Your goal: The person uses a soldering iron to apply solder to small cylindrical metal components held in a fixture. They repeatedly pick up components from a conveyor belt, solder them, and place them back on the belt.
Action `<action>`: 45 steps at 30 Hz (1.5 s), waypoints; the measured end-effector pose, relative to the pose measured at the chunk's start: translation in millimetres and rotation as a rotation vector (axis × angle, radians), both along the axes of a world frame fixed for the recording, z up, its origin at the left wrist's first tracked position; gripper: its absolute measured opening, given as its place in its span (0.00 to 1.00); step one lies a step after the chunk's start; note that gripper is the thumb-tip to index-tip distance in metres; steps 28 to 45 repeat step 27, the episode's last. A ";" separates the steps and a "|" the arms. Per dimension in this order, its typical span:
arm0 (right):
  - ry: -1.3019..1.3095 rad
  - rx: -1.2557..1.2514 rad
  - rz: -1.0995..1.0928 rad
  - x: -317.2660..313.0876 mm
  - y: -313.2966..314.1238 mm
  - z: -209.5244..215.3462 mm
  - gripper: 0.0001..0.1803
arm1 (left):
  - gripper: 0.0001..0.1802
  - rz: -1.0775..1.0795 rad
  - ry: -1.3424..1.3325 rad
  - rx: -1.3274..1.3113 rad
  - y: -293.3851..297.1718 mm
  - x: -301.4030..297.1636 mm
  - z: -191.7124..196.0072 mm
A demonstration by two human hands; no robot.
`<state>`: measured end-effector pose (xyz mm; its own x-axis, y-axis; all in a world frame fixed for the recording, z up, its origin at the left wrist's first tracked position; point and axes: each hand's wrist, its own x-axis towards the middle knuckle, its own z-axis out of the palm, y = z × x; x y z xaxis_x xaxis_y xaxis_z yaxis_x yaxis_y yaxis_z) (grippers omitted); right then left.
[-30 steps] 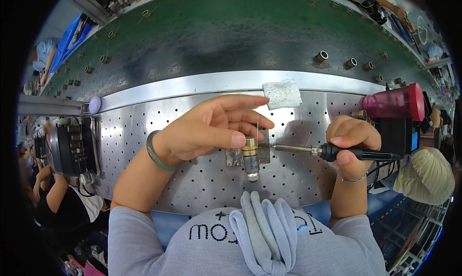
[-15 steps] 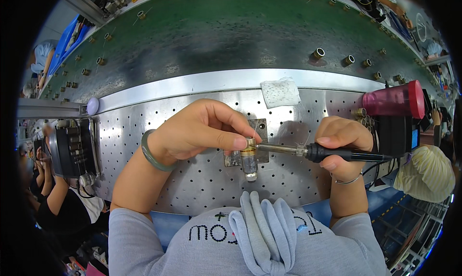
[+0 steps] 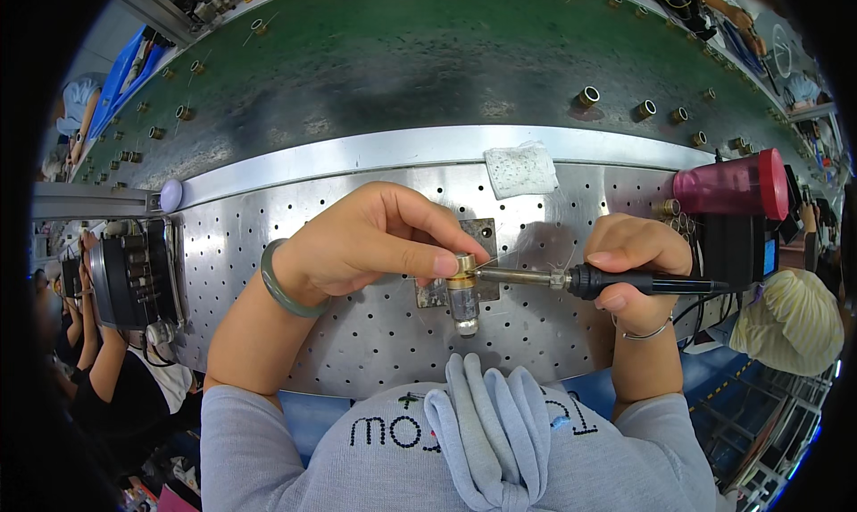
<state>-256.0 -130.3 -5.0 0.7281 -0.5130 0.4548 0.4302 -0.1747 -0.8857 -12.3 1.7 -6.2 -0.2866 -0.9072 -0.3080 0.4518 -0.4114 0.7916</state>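
Thumb and finger of my left hand [image 3: 379, 240] pinch a small brass ring [image 3: 465, 266], which sits on an upright metal cylinder [image 3: 464, 305]. Closed around the black handle of a soldering iron [image 3: 522, 277] is my right hand [image 3: 641, 255]. The iron lies nearly level, and its tip meets the right side of the brass ring. A fine wire sticks out near my left fingertips. Behind the cylinder is a dark metal plate [image 3: 486, 235] on the perforated metal worktop [image 3: 375, 333]. My fingers partly cover the ring.
A folded white cloth [image 3: 520, 170] lies beyond the plate. At right stand a pink cup [image 3: 728, 189], several brass rings [image 3: 680, 221] and a black box [image 3: 728, 244] with cables. A green conveyor belt [image 3: 375, 74] carrying brass parts runs behind. A black device [image 3: 134, 266] stands left.
Parts on the conveyor belt have shifted slightly to the left. The fine wire lies at a lower angle. Both my hands and the iron hold nearly the same position.
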 end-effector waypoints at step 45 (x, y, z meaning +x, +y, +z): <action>0.001 -0.118 0.009 -5.6 -5.9 0.4 0.15 | 0.16 0.000 0.004 0.009 -1.0 -2.4 2.4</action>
